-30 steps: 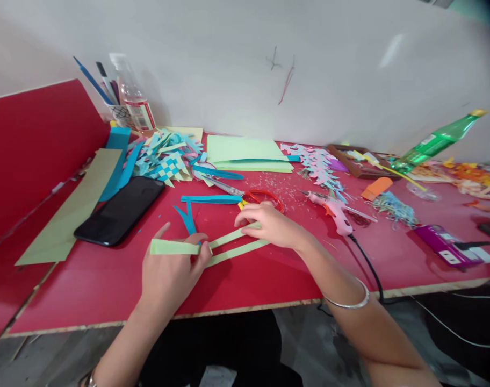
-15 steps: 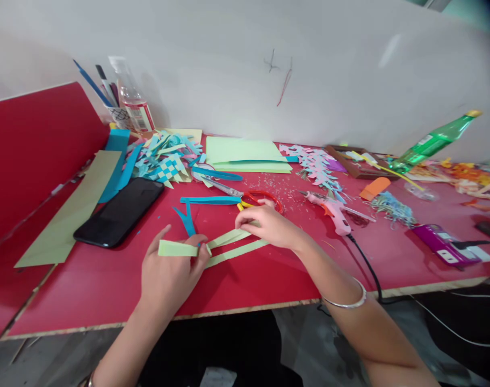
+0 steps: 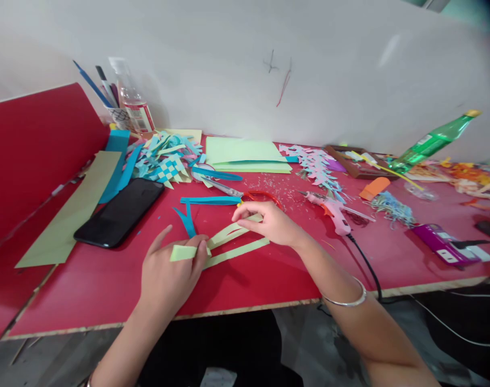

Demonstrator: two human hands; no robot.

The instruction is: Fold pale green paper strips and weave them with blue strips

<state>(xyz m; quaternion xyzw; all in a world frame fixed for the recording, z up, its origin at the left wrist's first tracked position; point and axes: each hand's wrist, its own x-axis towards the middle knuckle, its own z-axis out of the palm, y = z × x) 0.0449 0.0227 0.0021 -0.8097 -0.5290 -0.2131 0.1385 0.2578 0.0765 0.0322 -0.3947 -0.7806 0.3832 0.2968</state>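
My left hand [image 3: 173,269] pinches pale green paper strips [image 3: 239,251] between thumb and fingers, low over the red table. One short strip end sticks out over the back of this hand, and a blue paper strip [image 3: 185,219] rises from behind its fingertips. To the right, my right hand [image 3: 268,220] has its fingers closed on the upper green strips, which run between both hands. A lower green strip passes beneath, its far end loose. Just behind my right hand lie red-handled scissors [image 3: 269,197], partly covered by blue strips [image 3: 213,200].
A black phone [image 3: 119,213] lies left, near a pile of woven paper pieces [image 3: 168,158]. Green paper sheets [image 3: 245,148] lie at the back. On the right are a pink glue gun [image 3: 333,210], a purple power strip [image 3: 446,245] and a green bottle [image 3: 438,141].
The short green end over my left hand has become shorter, its tip shifting right. My right hand has moved slightly, and the strips between the hands have spread apart.
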